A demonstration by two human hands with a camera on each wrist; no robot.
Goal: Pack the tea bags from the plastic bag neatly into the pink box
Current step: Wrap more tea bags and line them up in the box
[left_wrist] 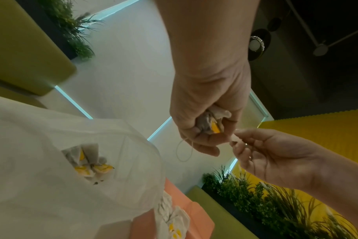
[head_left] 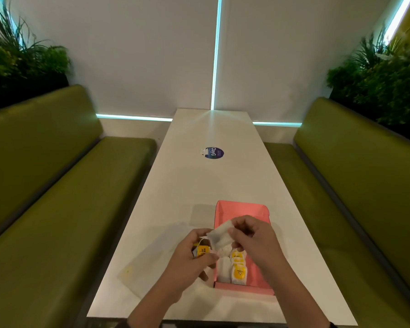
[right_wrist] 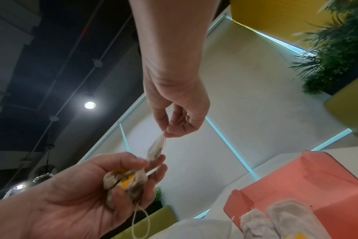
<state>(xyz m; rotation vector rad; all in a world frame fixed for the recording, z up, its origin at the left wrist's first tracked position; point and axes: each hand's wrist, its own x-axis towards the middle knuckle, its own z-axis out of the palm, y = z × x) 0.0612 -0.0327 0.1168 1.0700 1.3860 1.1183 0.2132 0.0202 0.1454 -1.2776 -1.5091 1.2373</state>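
Note:
The pink box [head_left: 243, 209] lies open near the table's front edge, with several white tea bags with yellow tags [head_left: 238, 268] lined up inside. My left hand [head_left: 200, 243] hovers just left of the box and grips a bunch of tea bags [head_left: 202, 251], strings dangling. My right hand [head_left: 232, 233] pinches the top of one tea bag [head_left: 220, 236] that still touches the bunch. In the right wrist view the right hand [right_wrist: 165, 133] holds that tea bag [right_wrist: 156, 148] above the left hand's bunch [right_wrist: 125, 179]. The clear plastic bag [left_wrist: 51, 169] lies on the table with a few tea bags [left_wrist: 90, 161] inside.
The long white table [head_left: 213, 181] carries a round blue sticker [head_left: 214, 153] further back. Green benches [head_left: 57, 185] run along both sides, with plants behind them. The plastic bag [head_left: 147, 275] lies to the left of the box.

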